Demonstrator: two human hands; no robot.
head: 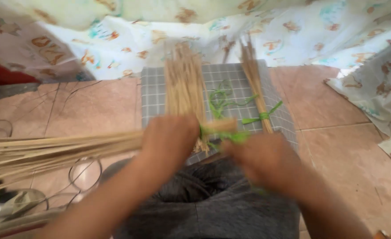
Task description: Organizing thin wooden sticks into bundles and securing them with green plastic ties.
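A: Entry, head view. Left hand (169, 139) is clamped round a bundle of thin straw-coloured sticks (63, 148). Sticks are long, slender, stiff-looking, pale tan, roughly even in thickness.

B: Long axis?

A: Near horizontal across the frame. The long part fans out slightly toward the left edge; a short stub (220, 126) sticks out to the right of the fist, over the person's lap. The bundle is held in the air above the lap, not resting on the floor.

B: Right hand?

A: Right hand (259, 159) is motion-blurred. It sits just right of the stub, at a green plastic strip (233, 136) wound round the bundle there. Fingers look curled, but I cannot tell whether they actually pinch the strip.

B: Strip texture?

A: Flat, ribbon-like, bright green, glossy. More loose green strips (222, 99) lie curled on a grey mat with a white grid pattern (153, 95).

B: Other material on the mat?

A: Two more lots of the same sticks, both with long axes running away from the person. The wide loose pile (184, 86) lies left of the strips; the narrow tied bundle (255, 86) lies to the right, bound with a green strip near its near end.

B: Surroundings?

A: Terracotta tiled floor (332, 124), smooth with pale grout lines. A patterned pale cloth (169, 37) hangs along the far side. Dark grey fabric (208, 208) covers the lap.
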